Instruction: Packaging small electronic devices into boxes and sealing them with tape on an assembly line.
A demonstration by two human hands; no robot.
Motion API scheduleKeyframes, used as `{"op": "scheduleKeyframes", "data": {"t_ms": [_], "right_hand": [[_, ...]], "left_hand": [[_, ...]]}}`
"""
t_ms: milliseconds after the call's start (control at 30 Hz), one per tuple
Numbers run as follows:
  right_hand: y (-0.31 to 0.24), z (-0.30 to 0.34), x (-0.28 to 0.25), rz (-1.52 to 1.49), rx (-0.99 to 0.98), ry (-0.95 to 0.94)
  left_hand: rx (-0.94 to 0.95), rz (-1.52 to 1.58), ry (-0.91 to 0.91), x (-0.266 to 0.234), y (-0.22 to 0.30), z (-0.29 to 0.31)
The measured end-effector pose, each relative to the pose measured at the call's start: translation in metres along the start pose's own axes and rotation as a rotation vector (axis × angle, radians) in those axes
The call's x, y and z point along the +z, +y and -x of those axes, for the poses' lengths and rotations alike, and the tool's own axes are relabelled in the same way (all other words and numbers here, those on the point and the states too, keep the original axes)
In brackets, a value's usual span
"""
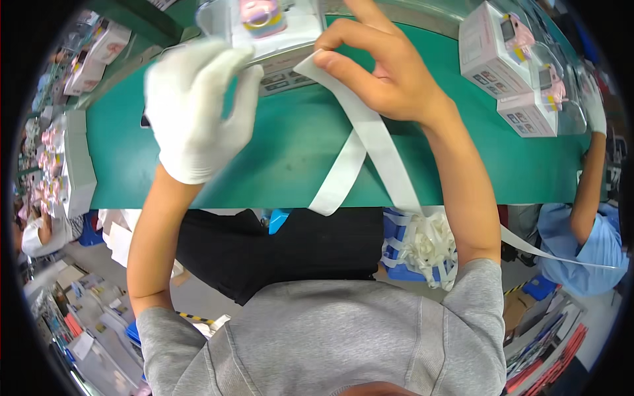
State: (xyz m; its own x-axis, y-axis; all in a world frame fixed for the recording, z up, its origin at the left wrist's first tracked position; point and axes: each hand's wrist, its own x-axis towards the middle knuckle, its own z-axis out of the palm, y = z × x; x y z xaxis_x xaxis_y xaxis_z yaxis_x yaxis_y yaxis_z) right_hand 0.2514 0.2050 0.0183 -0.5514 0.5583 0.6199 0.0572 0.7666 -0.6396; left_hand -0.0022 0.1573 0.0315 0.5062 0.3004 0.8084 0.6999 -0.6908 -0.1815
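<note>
— While we have the clear-topped white box with the pink toy camera inside (264, 30) sitting at the far edge of the green work surface (290, 145), how should we handle the long white paper strip (370, 132)?

— We judge the strip's end needs to lie flat against the box's front face. Our bare right hand (383, 72) pinches that end between thumb and forefinger, right at the box's lower edge, so we should press along it, not tug.

— And the white-gloved left hand (198, 105)?

— It is curled over the box's left side, touching it; the glove is blurred, so we cannot tell whether it truly clamps the box or only rests there. We would want it steadying the box so that nothing slides under the right hand's pressure.

— The strip looks doubled.

— Yes, 2 runs of it cross on the green surface and drop over the near edge toward a loose heap of white strips (426, 244) in a blue bin below. We should keep slack there, so the trailing length does not drag the pinched end askew.

— Anything around us to mind?

— 2 more white boxes with pink toys (508, 72) stand to the right, well apart, near a co-worker's gloved hand (594, 105). A white tray (76, 165) sits at the left edge.
</note>
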Motion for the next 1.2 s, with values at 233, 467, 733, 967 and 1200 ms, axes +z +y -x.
{"op": "scheduleKeyframes", "data": {"t_ms": [233, 467, 733, 967, 1200], "right_hand": [[-0.030, -0.012, 0.006, 0.355, -0.086, -0.057], [-0.033, -0.015, 0.008, 0.528, -0.063, -0.062], [-0.027, -0.018, 0.019, 0.520, -0.254, 0.095], [-0.045, -0.017, 0.021, 0.776, -0.041, 0.016], [-0.007, -0.011, 0.011, 0.353, -0.485, 0.238]], "left_hand": [[0.033, 0.384, 0.189, 0.030, -0.033, -0.034], [0.089, 0.817, 0.481, 0.085, -0.033, -0.021], [-0.008, 1.102, 0.533, 0.092, -0.028, -0.024], [0.022, 1.023, 0.590, 0.098, -0.031, -0.024], [0.030, 0.933, 0.590, 0.095, -0.030, -0.023]]}}
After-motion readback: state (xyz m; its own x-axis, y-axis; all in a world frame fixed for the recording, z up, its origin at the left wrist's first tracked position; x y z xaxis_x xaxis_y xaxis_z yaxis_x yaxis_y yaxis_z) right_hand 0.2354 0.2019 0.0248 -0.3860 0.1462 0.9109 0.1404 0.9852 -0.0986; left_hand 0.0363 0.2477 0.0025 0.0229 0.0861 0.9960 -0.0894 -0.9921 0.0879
